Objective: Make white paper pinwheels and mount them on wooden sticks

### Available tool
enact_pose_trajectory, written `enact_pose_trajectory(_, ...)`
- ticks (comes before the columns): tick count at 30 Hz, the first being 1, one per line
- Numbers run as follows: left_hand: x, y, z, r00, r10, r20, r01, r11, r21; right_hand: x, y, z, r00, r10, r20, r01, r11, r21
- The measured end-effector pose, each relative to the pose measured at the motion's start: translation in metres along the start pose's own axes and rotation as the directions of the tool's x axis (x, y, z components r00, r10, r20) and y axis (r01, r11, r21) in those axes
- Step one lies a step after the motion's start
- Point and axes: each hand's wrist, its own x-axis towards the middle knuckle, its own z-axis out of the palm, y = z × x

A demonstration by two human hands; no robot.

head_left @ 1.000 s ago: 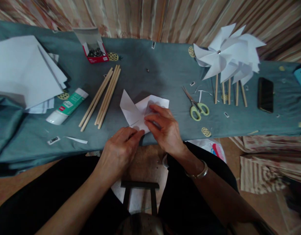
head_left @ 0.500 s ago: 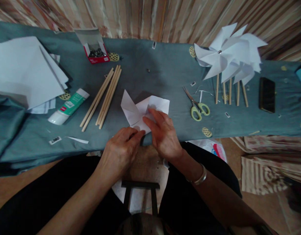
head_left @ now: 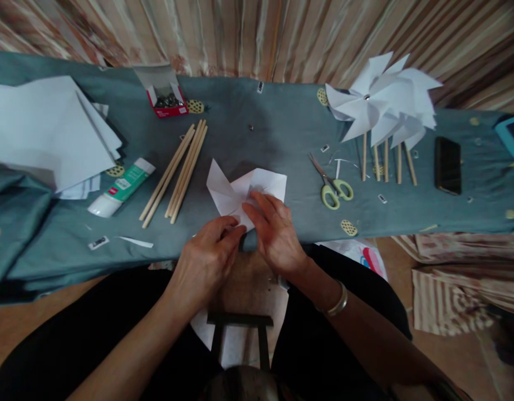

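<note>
A partly folded white paper pinwheel (head_left: 223, 189) lies at the front edge of the cloth-covered table, one pointed flap standing up at its left. My left hand (head_left: 210, 239) pinches its near edge between thumb and fingers. My right hand (head_left: 275, 231) rests on the paper's right part, fingers stretched out over it and pressing down. The fingers hide the near part of the sheet. A small metal pin (head_left: 251, 128) lies on the cloth beyond the paper.
Wooden sticks (head_left: 177, 172), a glue tube (head_left: 122, 186), a red box of pins (head_left: 169, 103) and stacked paper (head_left: 52, 128) lie left. Green-handled scissors (head_left: 336, 192), finished pinwheels (head_left: 377, 100), a phone (head_left: 448, 166) and a blue-edged device (head_left: 511, 133) are right.
The camera view has shifted slightly, so the things on the table appear a little lower. Both hands keep nearly the same places on the paper.
</note>
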Motion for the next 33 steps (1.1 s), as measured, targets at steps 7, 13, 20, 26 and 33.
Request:
enact_pose_trajectory(7,-0.0015,-0.0014,0.0011,1.000,0.017,-0.007,-0.017,1.000,0.014,-0.0025,0.0034,0.0014,1.000,0.002,0.002,-0.002,0.998,0.056)
enact_pose_trajectory(13,-0.0012,-0.0011,0.0014,1.000,0.021,-0.007,-0.021,1.000,0.010,-0.0007,0.0009,0.0024,0.996,0.046,0.074,-0.050,0.997,0.051)
enact_pose_trajectory(20,-0.0001,-0.0007,0.0007,1.000,0.025,-0.011,-0.025,1.000,0.013,0.0015,-0.0005,0.0002,0.998,0.044,0.054,-0.046,0.999,0.028)
enact_pose_trajectory(26,-0.0001,-0.0014,0.0007,1.000,0.011,0.007,-0.011,1.000,0.011,0.0017,-0.0012,0.0020,0.996,0.053,0.073,-0.057,0.997,0.050)
enact_pose_trajectory(33,0.0014,-0.0012,0.0017,1.000,0.024,-0.018,-0.024,1.000,0.017,0.0016,-0.0025,0.0021,0.998,0.000,0.061,-0.001,1.000,0.013)
